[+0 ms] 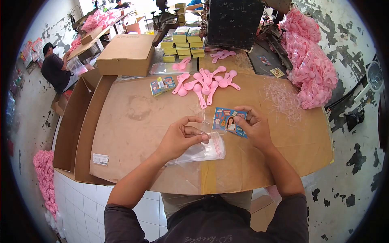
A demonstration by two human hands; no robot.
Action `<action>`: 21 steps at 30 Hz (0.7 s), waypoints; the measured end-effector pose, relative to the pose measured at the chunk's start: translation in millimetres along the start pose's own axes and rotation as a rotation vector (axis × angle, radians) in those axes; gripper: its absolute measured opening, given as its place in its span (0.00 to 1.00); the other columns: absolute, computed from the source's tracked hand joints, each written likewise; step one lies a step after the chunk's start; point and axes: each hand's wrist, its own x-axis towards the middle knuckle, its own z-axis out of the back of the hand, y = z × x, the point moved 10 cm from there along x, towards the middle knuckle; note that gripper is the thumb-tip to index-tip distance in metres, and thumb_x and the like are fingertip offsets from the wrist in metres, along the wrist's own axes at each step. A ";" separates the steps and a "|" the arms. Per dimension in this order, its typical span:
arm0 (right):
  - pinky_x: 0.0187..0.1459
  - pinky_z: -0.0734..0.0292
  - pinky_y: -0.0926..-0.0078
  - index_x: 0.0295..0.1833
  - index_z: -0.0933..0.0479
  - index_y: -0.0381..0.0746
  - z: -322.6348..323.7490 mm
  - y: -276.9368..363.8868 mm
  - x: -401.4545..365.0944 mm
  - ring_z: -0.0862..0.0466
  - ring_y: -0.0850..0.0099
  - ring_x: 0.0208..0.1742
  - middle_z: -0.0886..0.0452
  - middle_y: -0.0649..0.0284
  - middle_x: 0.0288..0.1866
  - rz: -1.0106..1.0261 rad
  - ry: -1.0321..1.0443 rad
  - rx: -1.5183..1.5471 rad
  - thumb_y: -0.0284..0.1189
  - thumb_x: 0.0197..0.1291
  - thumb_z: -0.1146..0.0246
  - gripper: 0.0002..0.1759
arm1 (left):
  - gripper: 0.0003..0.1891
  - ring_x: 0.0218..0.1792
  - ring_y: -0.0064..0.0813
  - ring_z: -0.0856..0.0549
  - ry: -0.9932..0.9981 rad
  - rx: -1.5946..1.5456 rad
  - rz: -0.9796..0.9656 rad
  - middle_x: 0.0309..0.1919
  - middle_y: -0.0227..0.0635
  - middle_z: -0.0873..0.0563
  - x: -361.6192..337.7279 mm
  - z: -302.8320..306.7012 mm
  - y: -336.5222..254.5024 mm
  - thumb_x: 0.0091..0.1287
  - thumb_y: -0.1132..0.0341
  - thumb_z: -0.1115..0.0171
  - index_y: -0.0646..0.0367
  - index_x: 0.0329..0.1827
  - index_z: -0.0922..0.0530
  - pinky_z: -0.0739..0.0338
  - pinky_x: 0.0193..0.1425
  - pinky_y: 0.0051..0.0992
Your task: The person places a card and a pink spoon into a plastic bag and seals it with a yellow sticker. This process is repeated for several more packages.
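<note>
My right hand (256,126) grips a blue printed card (227,122) with small colourful pictures on it, thumb on its face. To its left, my left hand (184,137) is closed, thumb and fingertips pinched on a thin clear piece of plastic whose shape is hard to make out. Under and beside the left hand lies a stack of clear plastic bags (206,150), partly hidden by that hand. Beyond both hands, a loose pile of pink plastic spoons (206,83) lies on the cardboard, with a bundle of printed cards (163,85) left of it.
Stacks of cards (182,42) and a closed cardboard box (125,54) stand at the back. Clear plastic scraps (283,99) lie on the right, near bagged pink spoons (310,60). An open carton (79,125) borders the left edge. Another person (56,71) sits far left.
</note>
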 end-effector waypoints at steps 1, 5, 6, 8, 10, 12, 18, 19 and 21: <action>0.50 0.18 0.79 0.64 0.24 0.32 1.7 1.7 0.5 0.14 0.79 0.51 0.13 0.59 0.50 0.020 -0.022 0.016 0.21 0.73 0.35 0.17 | 0.24 0.46 0.25 0.08 0.005 0.013 0.005 0.43 0.45 0.06 -0.2 -1.0 0.2 0.71 0.74 0.28 0.65 0.67 0.28 0.15 0.50 0.22; 0.49 0.18 0.78 0.64 0.23 0.33 -0.7 6.7 -1.7 0.15 0.79 0.49 0.14 0.62 0.49 0.064 0.024 -0.028 0.21 0.72 0.34 0.17 | 0.27 0.46 0.23 0.08 0.026 0.065 0.026 0.43 0.44 0.06 -1.1 -5.7 0.7 0.72 0.73 0.29 0.67 0.71 0.29 0.16 0.51 0.22; 0.48 0.18 0.78 0.64 0.22 0.34 -3.2 6.6 -2.0 0.15 0.79 0.49 0.14 0.63 0.49 0.101 0.051 -0.105 0.21 0.72 0.34 0.17 | 0.28 0.46 0.22 0.09 0.032 0.079 0.031 0.43 0.43 0.06 -1.1 -6.9 0.8 0.72 0.73 0.29 0.67 0.72 0.30 0.16 0.51 0.22; 0.46 0.19 0.77 0.63 0.21 0.35 -13.7 17.8 -3.2 0.15 0.79 0.47 0.14 0.64 0.47 0.235 0.140 -0.312 0.21 0.71 0.33 0.17 | 0.30 0.46 0.21 0.09 0.051 0.080 0.000 0.43 0.42 0.06 -3.2 -12.5 -2.8 0.72 0.72 0.29 0.67 0.75 0.31 0.17 0.51 0.22; 0.44 0.20 0.78 0.62 0.20 0.36 -33.3 46.0 -8.5 0.16 0.79 0.45 0.14 0.65 0.45 0.429 0.261 -0.573 0.22 0.71 0.32 0.16 | 0.31 0.46 0.20 0.10 0.079 0.160 -0.014 0.44 0.41 0.06 -5.9 -17.3 -3.1 0.73 0.72 0.30 0.65 0.76 0.32 0.18 0.52 0.22; 0.43 0.20 0.77 0.60 0.18 0.37 -35.1 39.7 -9.3 0.16 0.79 0.44 0.14 0.65 0.45 0.224 0.225 -0.470 0.22 0.69 0.30 0.15 | 0.32 0.47 0.20 0.11 0.118 0.314 -0.014 0.44 0.40 0.06 -7.7 -22.9 -0.2 0.73 0.72 0.30 0.64 0.78 0.33 0.18 0.53 0.22; 0.43 0.21 0.74 0.55 0.16 0.37 -44.1 14.9 -15.7 0.17 0.77 0.44 0.14 0.63 0.45 0.044 0.165 -0.266 0.27 0.68 0.29 0.12 | 0.29 0.45 0.19 0.11 0.083 0.167 -0.068 0.45 0.39 0.07 -11.3 -31.4 -3.8 0.74 0.72 0.31 0.64 0.76 0.30 0.17 0.52 0.24; 0.45 0.21 0.72 0.55 0.17 0.36 -46.8 8.3 -15.6 0.16 0.76 0.45 0.15 0.61 0.46 0.034 0.219 -0.343 0.29 0.70 0.30 0.12 | 0.28 0.46 0.19 0.11 0.077 0.153 -0.070 0.45 0.39 0.07 -11.3 -30.1 -3.8 0.74 0.72 0.32 0.64 0.76 0.30 0.17 0.51 0.23; 0.50 0.21 0.68 0.58 0.18 0.36 -57.4 19.6 -9.4 0.17 0.72 0.49 0.16 0.58 0.50 0.217 0.329 -0.351 0.34 0.74 0.34 0.15 | 0.27 0.46 0.20 0.11 0.063 0.121 -0.075 0.44 0.38 0.07 -10.6 -26.5 -3.0 0.75 0.73 0.32 0.64 0.75 0.29 0.16 0.50 0.23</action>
